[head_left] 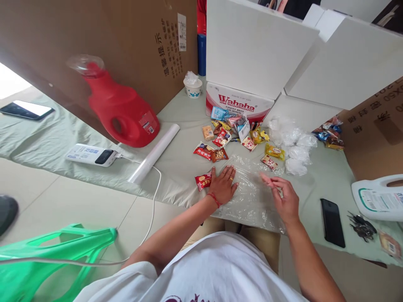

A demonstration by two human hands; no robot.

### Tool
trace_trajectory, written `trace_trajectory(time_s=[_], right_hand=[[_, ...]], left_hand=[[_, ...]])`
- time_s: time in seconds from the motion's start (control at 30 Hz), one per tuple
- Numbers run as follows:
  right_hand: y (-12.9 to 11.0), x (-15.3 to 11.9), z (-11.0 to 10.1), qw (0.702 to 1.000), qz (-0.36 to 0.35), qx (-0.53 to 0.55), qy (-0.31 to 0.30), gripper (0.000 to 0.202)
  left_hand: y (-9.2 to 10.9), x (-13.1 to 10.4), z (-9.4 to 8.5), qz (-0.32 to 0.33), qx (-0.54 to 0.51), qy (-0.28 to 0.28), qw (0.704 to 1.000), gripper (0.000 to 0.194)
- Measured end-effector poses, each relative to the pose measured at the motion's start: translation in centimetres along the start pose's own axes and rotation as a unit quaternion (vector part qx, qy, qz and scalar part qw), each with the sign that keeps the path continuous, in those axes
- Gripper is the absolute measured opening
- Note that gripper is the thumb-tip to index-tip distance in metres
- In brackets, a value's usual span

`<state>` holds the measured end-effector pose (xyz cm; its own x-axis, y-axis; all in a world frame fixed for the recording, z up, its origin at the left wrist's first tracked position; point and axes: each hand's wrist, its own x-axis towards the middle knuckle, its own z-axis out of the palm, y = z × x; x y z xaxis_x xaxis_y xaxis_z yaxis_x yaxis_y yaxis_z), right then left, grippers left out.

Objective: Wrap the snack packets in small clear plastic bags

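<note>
My left hand (pixel 224 184) lies flat with its fingers spread, on the left edge of a sheet of clear plastic film (pixel 248 193). Partly under its thumb side is a red snack packet (pixel 202 181). Over the right part of the film, my right hand (pixel 286 197) pinches a small pink thing (pixel 266 179), too blurred to name. Beyond the hands lies a loose pile of wrapped snacks, among them a red packet (pixel 204 151), a brown packet (pixel 219 154) and a yellow packet (pixel 275 152). Crumpled clear film bundles (pixel 291 142) sit right of the pile.
Leftward are a roll of film (pixel 155 153), a cabled power bank (pixel 91 154) and a red jug (pixel 122 109). A Wahaha box (pixel 239 100) and paper cup (pixel 192 87) stand behind. To the right are a black phone (pixel 333 222), keys (pixel 362 227) and a white bottle (pixel 380 197).
</note>
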<state>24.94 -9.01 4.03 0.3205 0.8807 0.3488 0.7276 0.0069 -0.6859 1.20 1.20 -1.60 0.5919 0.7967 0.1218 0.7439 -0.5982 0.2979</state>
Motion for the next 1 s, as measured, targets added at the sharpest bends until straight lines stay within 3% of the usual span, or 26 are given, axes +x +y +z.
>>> trace_trajectory(time_s=[0.07, 0.17, 0.27, 0.37, 0.43, 0.5, 0.6, 0.73, 0.87, 1.0], right_hand=[[-0.9, -0.3, 1.4, 0.993, -0.098, -0.048, -0.04, 0.016], [-0.1, -0.9, 3.0, 0.973, -0.179, -0.062, -0.131, 0.025], [1.2, -0.9, 2.4, 0.95, -0.195, -0.042, -0.239, 0.027], [1.8, 0.7, 0.7, 0.934, -0.165, -0.011, -0.316, 0.024], [2.0, 2.9, 0.4, 0.947, -0.123, -0.022, -0.296, 0.024], [2.2, 6.0, 1.3, 0.97, -0.062, -0.07, -0.226, 0.027], [2.4, 11.8, 4.5, 0.975, 0.046, -0.171, -0.136, 0.033], [1.9, 18.0, 9.6, 0.954, 0.172, -0.226, -0.097, 0.047], [1.6, 19.6, 12.3, 0.96, 0.183, -0.181, -0.11, 0.039], [2.8, 17.5, 11.0, 0.973, 0.166, -0.097, -0.128, 0.034]], left_hand=[[0.0, 0.0, -0.1, -0.001, -0.001, 0.001, 1.0, 0.06], [0.0, -0.1, -0.4, -0.002, -0.004, 0.001, 1.0, 0.059], [0.0, -0.1, -0.5, 0.001, -0.006, 0.0, 1.0, 0.059], [-0.1, -0.1, -0.4, 0.003, -0.011, 0.002, 1.0, 0.058], [-0.2, 0.0, -0.3, 0.002, -0.012, 0.002, 1.0, 0.058], [-0.3, 0.0, -0.2, 0.003, -0.009, 0.002, 1.0, 0.059], [-0.3, 0.0, -0.1, 0.004, -0.003, 0.001, 1.0, 0.059], [-0.3, 0.0, -0.1, 0.006, 0.003, 0.002, 1.0, 0.059], [-0.3, -0.1, -0.2, 0.004, 0.002, 0.006, 1.0, 0.06], [-0.4, -0.1, -0.3, 0.006, 0.01, 0.002, 1.0, 0.061]])
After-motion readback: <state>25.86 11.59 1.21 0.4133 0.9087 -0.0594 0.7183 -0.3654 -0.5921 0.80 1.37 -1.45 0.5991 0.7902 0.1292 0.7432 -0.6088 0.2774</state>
